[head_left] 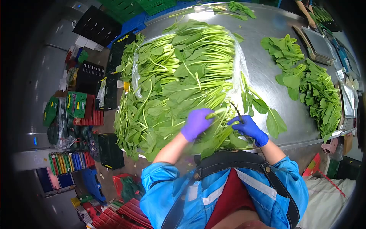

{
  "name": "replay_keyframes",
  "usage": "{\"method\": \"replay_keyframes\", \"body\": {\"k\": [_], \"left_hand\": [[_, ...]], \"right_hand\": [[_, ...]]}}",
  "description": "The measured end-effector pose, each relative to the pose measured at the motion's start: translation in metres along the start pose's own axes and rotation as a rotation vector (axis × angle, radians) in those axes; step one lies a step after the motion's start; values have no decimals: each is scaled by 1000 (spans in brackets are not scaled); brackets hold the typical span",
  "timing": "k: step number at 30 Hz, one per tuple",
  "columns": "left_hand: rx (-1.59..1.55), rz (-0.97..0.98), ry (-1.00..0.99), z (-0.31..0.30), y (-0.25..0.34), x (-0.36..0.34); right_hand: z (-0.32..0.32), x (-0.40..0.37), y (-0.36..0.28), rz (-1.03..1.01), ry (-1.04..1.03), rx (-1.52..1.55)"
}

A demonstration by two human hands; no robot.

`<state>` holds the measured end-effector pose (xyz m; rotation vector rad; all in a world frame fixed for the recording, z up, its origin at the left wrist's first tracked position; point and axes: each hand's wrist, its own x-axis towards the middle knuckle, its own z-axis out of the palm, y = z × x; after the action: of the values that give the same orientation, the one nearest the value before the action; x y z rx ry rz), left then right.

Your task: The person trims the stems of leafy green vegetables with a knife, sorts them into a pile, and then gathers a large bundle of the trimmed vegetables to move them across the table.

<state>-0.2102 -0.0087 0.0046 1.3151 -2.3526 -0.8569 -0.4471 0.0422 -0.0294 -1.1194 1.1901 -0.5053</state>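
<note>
A large heap of leafy greens with pale stalks [206, 57] lies on a steel table [267, 19], partly on clear plastic film [241, 65]. My left hand [197, 123], in a purple-blue glove, is closed on a green stalk at the near edge of the heap. To its right, my right hand [249, 129], in a blue glove, has its fingers closed around a dark, thin tool [237, 110] that points up toward the stalks. Loose stalks and leaves [221, 133] lie between and below both hands.
More greens [318, 93] are piled on the right, beside scales [314, 44]. At the top right, another person's hand [312, 23] is near greens. Black crates [112, 76] stand left of the table; green crates [129, 9] are behind it.
</note>
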Motion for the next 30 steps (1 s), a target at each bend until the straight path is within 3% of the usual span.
{"method": "replay_keyframes", "body": {"k": [2,3,4,6,7,9,10,12,14,16,19,20,22,25,30], "left_hand": [[61,-137,-52,-11,-6,4],[70,-142,-194,-4,-14,0],[69,-145,-192,6,-10,-3],[-428,94,-119,26,2,-4],[-426,92,-124,29,2,-1],[-665,-218,-285,31,-1,10],[-664,-216,-283,23,-4,17],[-723,-385,-175,-3,-17,28],[-704,-434,-138,-22,-31,39],[-684,-480,-98,-31,-43,55],[-140,-424,-5,-11,-90,85],[-139,-424,-2,3,-103,94],[274,-31,81,30,-114,114],[471,257,63,59,-110,137],[502,142,-186,60,-103,146]], "right_hand": [[-13,-3,15,-57,-53,231],[-16,-3,16,-95,-43,210],[-15,-4,7,-94,-46,208],[-5,-2,-16,-120,-82,70],[0,1,-23,-119,-76,41],[1,19,-30,-102,-54,151],[-3,32,-31,-85,-33,259],[-17,78,-11,-145,230,254],[-34,131,31,-296,502,-223],[-34,162,43,-326,513,-268],[-31,198,58,-288,523,-361],[-31,205,58,-223,526,-408],[-28,199,56,-193,525,-393],[-28,181,52,-56,479,-150],[-38,151,49,-126,537,55]]}}
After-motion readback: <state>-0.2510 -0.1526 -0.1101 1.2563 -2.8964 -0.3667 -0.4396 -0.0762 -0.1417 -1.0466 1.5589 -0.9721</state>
